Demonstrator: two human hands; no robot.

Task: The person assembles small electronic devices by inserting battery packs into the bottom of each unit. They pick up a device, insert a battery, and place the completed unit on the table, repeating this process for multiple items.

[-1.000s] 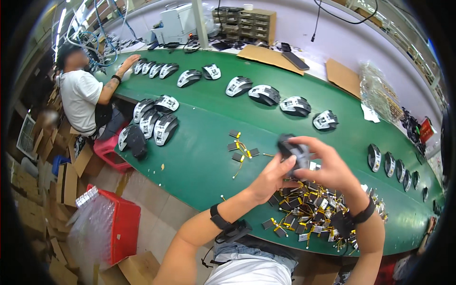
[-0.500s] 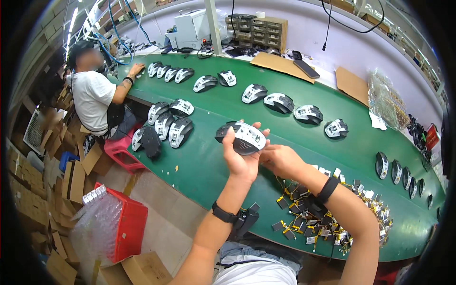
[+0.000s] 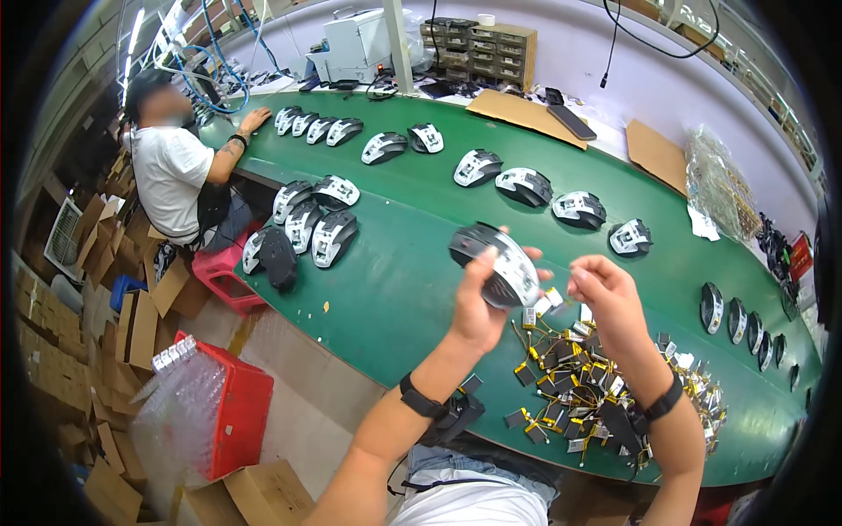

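My left hand grips a black and white computer mouse above the green bench, thumb on the near side and fingers round the far side. The mouse is tilted and slightly blurred. Just right of it, apart from it, my right hand is raised with thumb and forefinger pinched together. Whatever is in that pinch is too small to make out. Below both hands lies a heap of small battery packs with yellow tape and thin wires.
Mice stand in a line on the far belt, in a cluster at left and in a row at right. A co-worker sits far left. Cardboard sheets lie at the back; a red crate is on the floor.
My left hand has shifted right with the mouse, which is now tilted differently. My right hand has come away from the mouse, up and to the right.
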